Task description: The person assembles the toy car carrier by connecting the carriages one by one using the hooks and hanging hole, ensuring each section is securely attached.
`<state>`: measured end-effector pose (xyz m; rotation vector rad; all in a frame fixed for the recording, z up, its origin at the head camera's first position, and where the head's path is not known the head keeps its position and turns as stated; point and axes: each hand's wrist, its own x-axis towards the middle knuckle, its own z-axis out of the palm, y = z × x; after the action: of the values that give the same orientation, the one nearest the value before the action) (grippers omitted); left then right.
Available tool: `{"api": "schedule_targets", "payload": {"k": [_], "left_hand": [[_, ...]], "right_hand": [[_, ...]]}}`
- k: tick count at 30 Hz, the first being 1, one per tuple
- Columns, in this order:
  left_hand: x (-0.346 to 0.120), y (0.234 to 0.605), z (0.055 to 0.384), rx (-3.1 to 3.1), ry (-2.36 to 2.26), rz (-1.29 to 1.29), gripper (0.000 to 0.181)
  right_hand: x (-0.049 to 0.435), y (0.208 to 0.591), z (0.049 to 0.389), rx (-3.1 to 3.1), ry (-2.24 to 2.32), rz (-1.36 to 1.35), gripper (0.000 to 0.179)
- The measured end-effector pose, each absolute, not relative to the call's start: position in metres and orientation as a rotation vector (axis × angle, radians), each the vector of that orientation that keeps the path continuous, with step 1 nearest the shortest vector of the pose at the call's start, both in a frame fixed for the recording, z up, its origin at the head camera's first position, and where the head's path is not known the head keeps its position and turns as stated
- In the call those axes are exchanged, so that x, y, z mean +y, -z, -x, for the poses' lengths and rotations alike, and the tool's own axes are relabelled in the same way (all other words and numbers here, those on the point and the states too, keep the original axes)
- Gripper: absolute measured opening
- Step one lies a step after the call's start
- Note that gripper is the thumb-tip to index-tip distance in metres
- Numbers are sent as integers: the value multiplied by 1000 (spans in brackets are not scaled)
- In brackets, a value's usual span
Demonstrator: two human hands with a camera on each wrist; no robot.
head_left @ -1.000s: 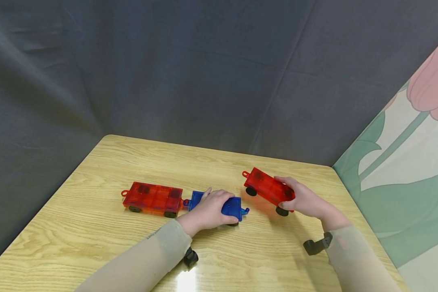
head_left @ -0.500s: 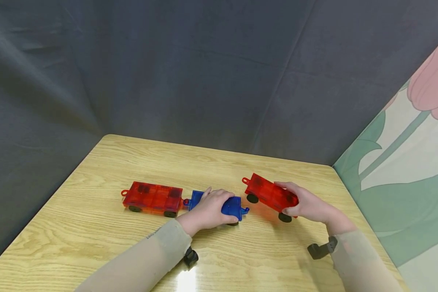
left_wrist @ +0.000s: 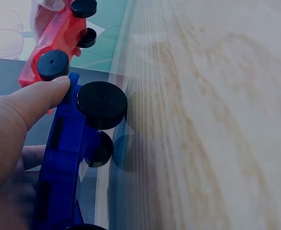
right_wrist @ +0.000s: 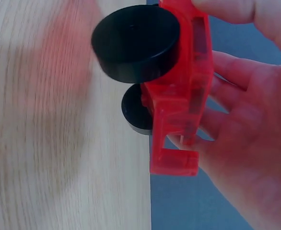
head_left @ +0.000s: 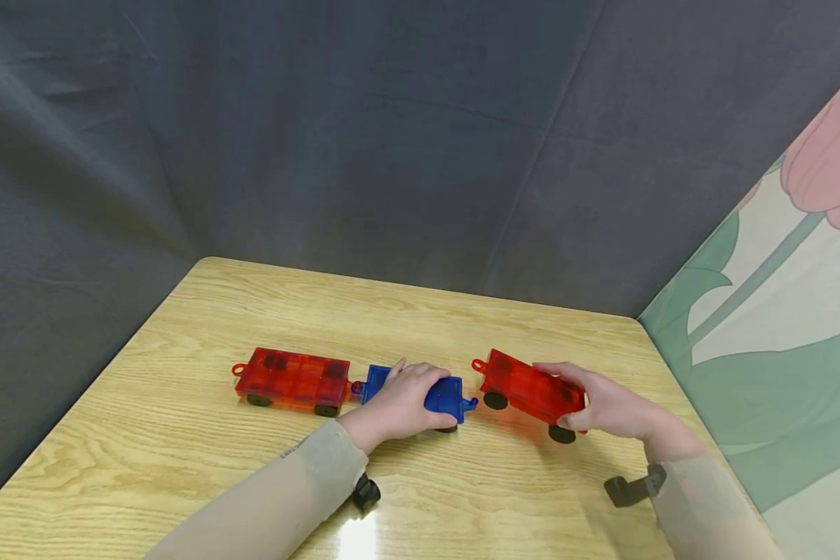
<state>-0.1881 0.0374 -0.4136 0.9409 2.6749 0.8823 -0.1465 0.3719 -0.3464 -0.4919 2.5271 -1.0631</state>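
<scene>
A blue toy train car (head_left: 445, 398) stands on the table, and my left hand (head_left: 407, 400) grips it from above, thumb along its near side. Its hook points right. On its left end, a red toy train car (head_left: 294, 376) is linked by a hook and ring. My right hand (head_left: 605, 400) holds a second red toy train car (head_left: 528, 385) by its right end, raised off the table and slanting down to the right. That car's ring sits slightly above and right of the blue hook, apart from it. In the right wrist view, its black wheels (right_wrist: 135, 43) hang over the table.
The wooden table (head_left: 252, 482) extends around the cars. A dark cloth (head_left: 392, 155) hangs behind its far edge, and a flower-patterned panel (head_left: 798, 311) stands along the right side. A black wrist camera (head_left: 366, 494) sits below the left sleeve.
My right hand has carried its red train car down toward the table and a little to the right. The left hand, the blue car and the other red car stay where they were.
</scene>
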Motion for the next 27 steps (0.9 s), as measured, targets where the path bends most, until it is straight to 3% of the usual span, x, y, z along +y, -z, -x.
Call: {"api": "schedule_targets", "payload": {"k": [27], "left_hand": [[37,415,188,2666,-884,-939,74]], "right_hand": [[379,360,138,2441,1058,505,81]]}}
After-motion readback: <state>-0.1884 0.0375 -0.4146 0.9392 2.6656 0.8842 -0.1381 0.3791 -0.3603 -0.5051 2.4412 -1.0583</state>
